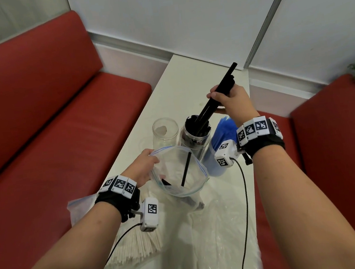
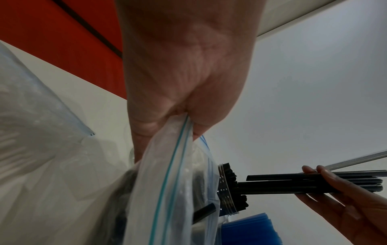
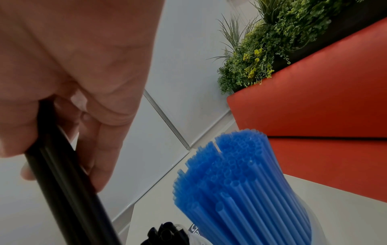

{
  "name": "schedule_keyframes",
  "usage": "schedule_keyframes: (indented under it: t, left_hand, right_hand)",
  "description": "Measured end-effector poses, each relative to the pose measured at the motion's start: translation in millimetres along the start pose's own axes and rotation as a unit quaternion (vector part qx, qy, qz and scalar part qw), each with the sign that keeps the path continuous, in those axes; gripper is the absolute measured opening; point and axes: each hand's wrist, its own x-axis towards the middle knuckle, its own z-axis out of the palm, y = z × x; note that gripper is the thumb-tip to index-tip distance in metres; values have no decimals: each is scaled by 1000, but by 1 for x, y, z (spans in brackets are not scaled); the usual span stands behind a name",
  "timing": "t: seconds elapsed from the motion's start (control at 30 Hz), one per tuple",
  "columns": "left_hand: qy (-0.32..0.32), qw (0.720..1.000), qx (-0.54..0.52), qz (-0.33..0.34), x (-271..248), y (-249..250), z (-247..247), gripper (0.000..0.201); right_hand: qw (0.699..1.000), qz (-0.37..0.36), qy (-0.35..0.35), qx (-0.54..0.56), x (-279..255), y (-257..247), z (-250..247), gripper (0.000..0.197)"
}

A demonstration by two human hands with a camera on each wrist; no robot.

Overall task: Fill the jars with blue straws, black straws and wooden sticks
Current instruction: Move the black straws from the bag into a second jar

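My right hand (image 1: 227, 100) grips a small bundle of black straws (image 1: 216, 95), tilted with its lower ends in the mouth of the middle jar (image 1: 195, 136), which is packed with black straws. The same bundle (image 3: 62, 174) crosses the right wrist view. My left hand (image 1: 142, 168) pinches the rim of an open zip bag (image 1: 179, 171); the pinch on the bag (image 2: 178, 145) shows in the left wrist view. One black straw (image 1: 186, 168) stands in the bag. An empty clear jar (image 1: 165, 130) stands left of the middle one. Blue straws (image 1: 224, 129) fill the right jar.
White wooden sticks (image 1: 138, 245) lie in a plastic bag near the white table's (image 1: 188, 84) front left. Crumpled clear plastic (image 1: 222, 228) covers the near table. Red benches (image 1: 48, 118) flank the table, and a green plant (image 3: 282, 36) sits behind the right one.
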Motion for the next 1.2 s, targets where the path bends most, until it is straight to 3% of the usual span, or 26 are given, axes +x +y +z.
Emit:
schedule_keyframes:
  t: [0.13, 0.3, 0.43, 0.57, 0.7, 0.77, 0.8, 0.9, 0.97, 1.0, 1.07, 1.2]
  left_hand:
    - [2, 1000, -1, -2, 0, 0, -1, 27]
    - [3, 1000, 3, 2, 3, -3, -2, 26]
    - [35, 988, 152, 18, 6, -8, -2, 27]
    - [18, 923, 384, 21, 5, -10, -6, 30]
    - [0, 792, 608, 52, 3, 10, 0, 63]
    - [41, 734, 675, 70, 1, 26, 13, 59]
    - [67, 719, 687, 86, 0, 36, 22, 54]
    - [92, 729, 639, 225, 3, 57, 51, 30]
    - [39, 716, 620, 319, 9, 63, 69, 23]
    - [11, 699, 628, 343, 12, 63, 76, 30]
    - [-27, 678, 643, 354, 20, 56, 81, 48]
    - [-40, 671, 658, 339, 33, 37, 80, 66]
  right_hand:
    - [1000, -12, 1, 14, -4, 0, 1, 7]
    - [998, 0, -61, 1, -13, 8, 10, 9]
    - [998, 13, -64, -24, -17, 11, 14, 14]
    - [999, 3, -30, -13, -15, 9, 10, 10]
    - [1000, 2, -10, 25, -14, 6, 4, 10]
    - [999, 3, -10, 37, -14, 7, 1, 10]
    - [999, 3, -10, 44, -14, 7, -1, 10]
    - [997, 1, -11, 71, -13, 7, -7, 10]
    - [997, 8, -24, 75, -11, 7, -10, 9]
    - [997, 14, -34, 67, -9, 7, -12, 9]
    - [998, 28, -52, 36, -5, 7, -13, 12]
    - [997, 47, -64, 9, 7, 6, -18, 13]
